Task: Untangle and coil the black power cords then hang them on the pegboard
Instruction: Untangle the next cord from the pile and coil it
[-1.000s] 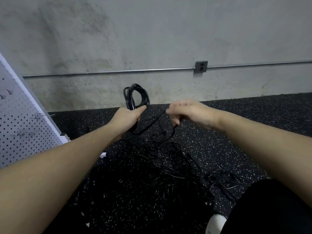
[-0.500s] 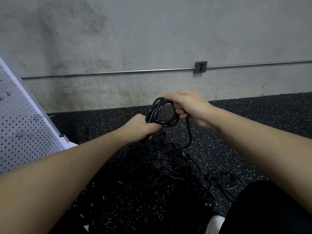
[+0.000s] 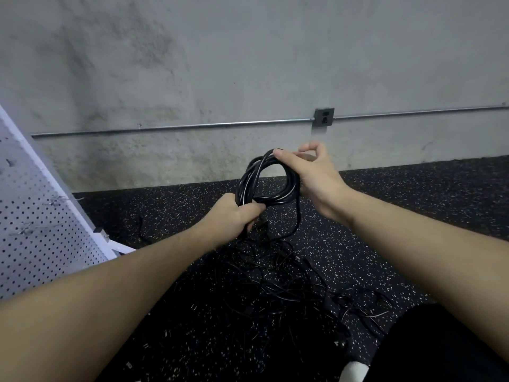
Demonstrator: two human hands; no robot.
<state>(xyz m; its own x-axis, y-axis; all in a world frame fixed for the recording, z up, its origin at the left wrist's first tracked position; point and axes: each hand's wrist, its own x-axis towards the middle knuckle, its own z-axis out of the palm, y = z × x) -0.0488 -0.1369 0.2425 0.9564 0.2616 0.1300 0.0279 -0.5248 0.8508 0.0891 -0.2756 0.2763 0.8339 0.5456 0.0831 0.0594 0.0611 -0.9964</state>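
Note:
A black power cord coil (image 3: 249, 179) of several loops is held upright in front of me. My left hand (image 3: 234, 216) grips its lower left part with fingers curled round the loops. My right hand (image 3: 311, 172) holds the coil's upper right side, thumb laid over the top strands. A loose strand (image 3: 298, 216) drops from the coil to the tangled pile of black cords (image 3: 275, 285) on the floor below. The white pegboard (image 3: 35, 232) leans at the left with metal hooks (image 3: 59, 199) on it.
The floor is black speckled rubber (image 3: 399, 205). A concrete wall behind carries a metal conduit (image 3: 192, 125) and an outlet box (image 3: 324, 117). My dark-clothed leg (image 3: 440, 346) and a white shoe tip (image 3: 354, 372) are at the lower right.
The coil has shifted right and toward me and grown by a loop. My right hand brought the cord round from the side onto the coil's top; my left hand kept its grip.

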